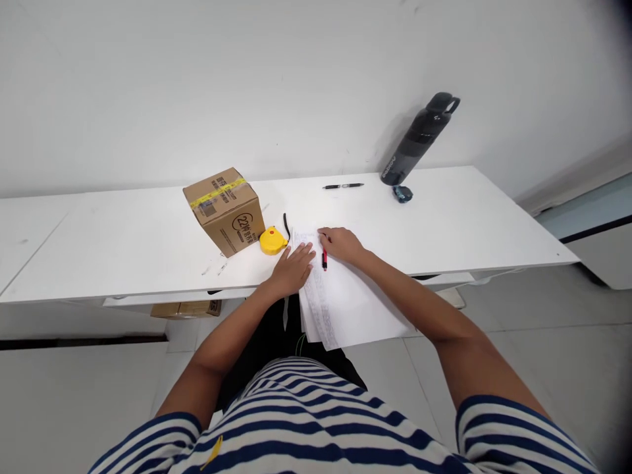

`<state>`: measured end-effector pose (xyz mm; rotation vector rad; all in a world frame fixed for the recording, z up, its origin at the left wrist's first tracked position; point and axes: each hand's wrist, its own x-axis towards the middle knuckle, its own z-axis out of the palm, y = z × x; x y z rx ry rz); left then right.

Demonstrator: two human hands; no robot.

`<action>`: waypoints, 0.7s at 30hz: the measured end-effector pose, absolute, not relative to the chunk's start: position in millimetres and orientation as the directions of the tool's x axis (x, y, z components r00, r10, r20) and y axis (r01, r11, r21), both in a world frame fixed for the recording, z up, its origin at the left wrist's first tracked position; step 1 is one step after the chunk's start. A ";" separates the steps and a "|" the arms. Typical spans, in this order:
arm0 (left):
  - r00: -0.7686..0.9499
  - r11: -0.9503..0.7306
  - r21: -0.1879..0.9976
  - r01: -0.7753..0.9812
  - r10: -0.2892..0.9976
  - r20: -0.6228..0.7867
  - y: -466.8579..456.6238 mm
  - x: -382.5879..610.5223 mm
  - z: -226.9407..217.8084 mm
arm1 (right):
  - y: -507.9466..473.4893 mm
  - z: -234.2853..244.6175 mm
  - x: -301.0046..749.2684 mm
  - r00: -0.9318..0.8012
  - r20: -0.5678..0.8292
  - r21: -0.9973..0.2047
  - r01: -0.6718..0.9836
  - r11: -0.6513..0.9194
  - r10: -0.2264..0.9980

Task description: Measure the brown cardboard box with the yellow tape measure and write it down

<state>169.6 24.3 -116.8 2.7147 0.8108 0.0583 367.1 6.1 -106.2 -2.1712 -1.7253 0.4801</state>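
Observation:
My left hand (295, 268) lies flat at the left side of the paper sheets (355, 306), fingers stretched out. Small dense printing or writing runs down their left side; the rest of the top sheet is white. My right hand (342, 244) is closed at the sheets' upper part, around a red and black pen (324, 259). The pen's lower end sticks out toward me; its other end is hidden by the fingers. Just beyond my left hand sits a yellow tape measure (272, 241) with a black strap.
Left of the tape measure stands a taped cardboard box (224, 212). A black pen (343, 186) lies near the wall. A dark bottle (417, 141) stands at the back right, beside a small dark blue object (403, 193). The sheets overhang the table's (494, 230) front edge.

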 end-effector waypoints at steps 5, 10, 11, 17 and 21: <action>0.851 -0.800 0.375 0.469 0.523 0.049 23.4 156.0 -129.3 | 31.8 -101.2 374.5 0.101 -0.068 -0.575 0.809 -0.122 0.993; 0.838 -0.756 0.472 0.453 0.542 0.063 27.0 156.6 -127.0 | 64.7 -116.1 369.4 0.220 0.035 -0.992 0.128 0.007 0.975; 0.835 -0.748 0.485 0.452 0.546 0.064 27.5 156.8 -126.1 | 65.0 -120.8 366.7 0.224 0.044 -0.999 0.007 0.044 0.974; 0.812 -0.715 0.545 0.438 0.575 0.101 30.4 160.9 -124.8 | 40.2 -129.7 366.5 0.253 0.174 -0.952 0.291 0.096 0.952; 0.804 -0.690 0.581 0.432 0.587 0.100 30.9 164.0 -125.3 | 33.9 -126.0 375.6 0.254 0.153 -0.947 0.315 0.068 0.955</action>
